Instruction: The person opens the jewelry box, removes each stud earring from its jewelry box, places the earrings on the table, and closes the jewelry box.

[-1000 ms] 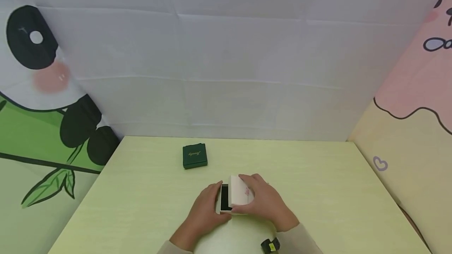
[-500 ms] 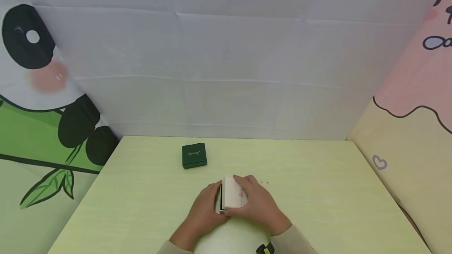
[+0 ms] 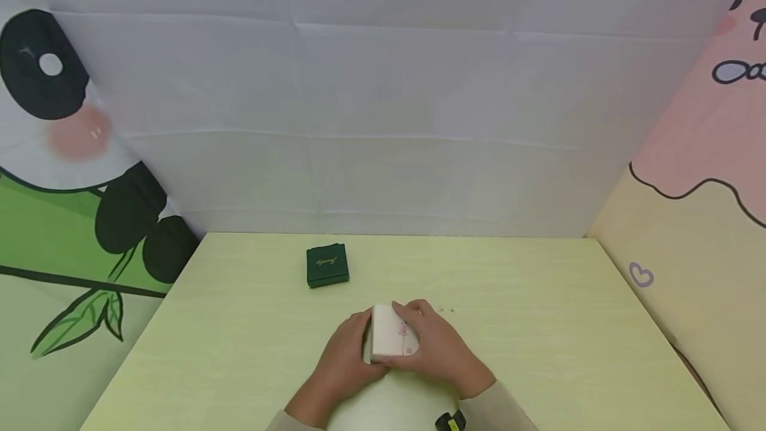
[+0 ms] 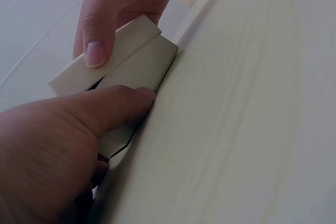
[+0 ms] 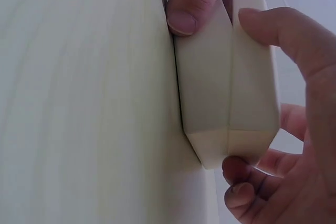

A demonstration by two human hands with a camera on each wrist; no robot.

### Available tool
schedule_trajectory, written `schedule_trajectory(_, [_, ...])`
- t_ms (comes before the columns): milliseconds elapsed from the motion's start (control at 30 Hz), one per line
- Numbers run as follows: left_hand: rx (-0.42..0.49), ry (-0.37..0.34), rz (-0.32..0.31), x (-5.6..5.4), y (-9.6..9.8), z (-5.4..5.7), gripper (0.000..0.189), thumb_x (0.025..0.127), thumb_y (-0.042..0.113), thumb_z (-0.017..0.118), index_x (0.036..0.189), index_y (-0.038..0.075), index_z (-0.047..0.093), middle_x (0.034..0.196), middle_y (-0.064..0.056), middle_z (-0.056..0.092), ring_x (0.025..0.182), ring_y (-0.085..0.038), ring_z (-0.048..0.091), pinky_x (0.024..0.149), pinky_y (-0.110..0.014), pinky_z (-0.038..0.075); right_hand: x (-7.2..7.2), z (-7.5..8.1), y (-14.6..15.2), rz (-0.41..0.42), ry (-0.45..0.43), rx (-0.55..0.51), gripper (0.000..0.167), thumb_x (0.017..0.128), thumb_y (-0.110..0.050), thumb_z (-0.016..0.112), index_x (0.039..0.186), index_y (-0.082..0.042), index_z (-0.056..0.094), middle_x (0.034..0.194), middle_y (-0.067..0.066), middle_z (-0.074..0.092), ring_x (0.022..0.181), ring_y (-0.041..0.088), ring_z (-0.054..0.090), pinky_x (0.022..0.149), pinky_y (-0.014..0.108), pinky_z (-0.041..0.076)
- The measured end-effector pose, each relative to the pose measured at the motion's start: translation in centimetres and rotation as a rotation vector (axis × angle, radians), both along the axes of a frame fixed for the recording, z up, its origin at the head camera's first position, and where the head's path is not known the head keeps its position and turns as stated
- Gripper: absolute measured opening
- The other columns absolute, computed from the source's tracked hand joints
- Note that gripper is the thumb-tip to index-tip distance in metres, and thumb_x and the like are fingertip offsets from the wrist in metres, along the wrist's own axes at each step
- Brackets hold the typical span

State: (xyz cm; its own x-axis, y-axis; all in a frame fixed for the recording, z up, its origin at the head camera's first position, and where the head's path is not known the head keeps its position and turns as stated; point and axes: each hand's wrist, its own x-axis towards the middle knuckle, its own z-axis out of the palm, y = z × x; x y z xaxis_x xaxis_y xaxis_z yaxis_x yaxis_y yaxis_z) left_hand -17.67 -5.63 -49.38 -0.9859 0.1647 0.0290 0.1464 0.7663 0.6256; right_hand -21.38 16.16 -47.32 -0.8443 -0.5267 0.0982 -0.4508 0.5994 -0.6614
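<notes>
A small cream box stands on the table between both hands. Its lid (image 3: 385, 332), printed with a pink flower, covers the base (image 5: 202, 82). In the left wrist view a narrow dark gap shows between lid and base on one side, so the lid sits slightly tilted. My left hand (image 3: 348, 352) grips the base from the left, its thumb low along the near wall. From the right, my right hand (image 3: 441, 350) holds the lid, thumb on the near side and fingers at the far side. The box's inside is hidden.
A dark green box (image 3: 327, 266) with gold lettering lies farther back, left of the hands. Tiny specks (image 3: 446, 310) dot the table (image 3: 526, 324) beyond the right hand. A white cloth wall (image 3: 383, 118) rises behind the table's far edge.
My right hand has moved left with the lid, which now covers the black interior seen earlier. My left hand keeps its grip on the base.
</notes>
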Motion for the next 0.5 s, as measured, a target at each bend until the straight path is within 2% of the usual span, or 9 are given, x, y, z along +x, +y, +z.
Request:
schedule_trajectory(300, [0.012, 0.016, 0.004, 0.12, 0.10, -0.06, 0.103, 0.072, 0.036, 0.090, 0.155, 0.002, 0.039, 0.146, -0.012, 0.053, 0.133, -0.032, 0.050, 0.109, -0.053, 0.041, -0.32, 0.29, 0.87, 0.077, -0.013, -0.011, 0.085, 0.079, -0.050, 0.085, 0.153, -0.024, 0.053, 0.142, -0.002, 0.049, 0.102, 0.011, 0.055, 0.083, 0.029, 0.047])
schedule_trajectory(500, [-0.001, 0.025, 0.006, 0.12, 0.12, -0.04, 0.105, 0.072, 0.036, 0.091, 0.154, -0.003, 0.038, 0.147, -0.017, 0.051, 0.134, -0.036, 0.049, 0.109, -0.055, 0.040, -0.42, 0.29, 0.97, 0.088, -0.018, -0.031, 0.082, 0.077, -0.048, 0.086, 0.150, -0.027, 0.056, 0.142, -0.001, 0.049, 0.103, 0.011, 0.055, 0.083, 0.028, 0.047])
